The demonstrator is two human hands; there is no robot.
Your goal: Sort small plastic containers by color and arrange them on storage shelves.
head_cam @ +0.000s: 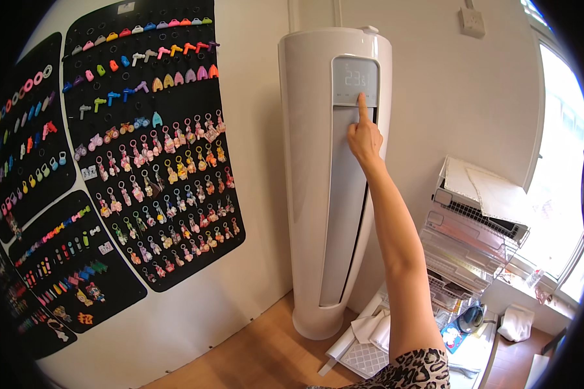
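A tall white floor-standing air conditioner (306, 170) stands in the corner of the room. Near its top is a lit display panel (353, 73) showing digits. My right hand (366, 138) is raised in front of the unit, its index finger stretched out with the tip at the lower part of the panel. The other fingers are curled in and hold nothing visible. A leopard-print sleeve (413, 369) covers the upper arm. My left hand is out of view.
Black boards (141, 112) with rows of colorful keychains hang on the left wall. Right of the unit stands a stack of wire and plastic trays (467, 233), with a clothes iron (471, 318) below it. White sheets and a patterned panel (365, 359) lie by the unit's base. A bright window is at right.
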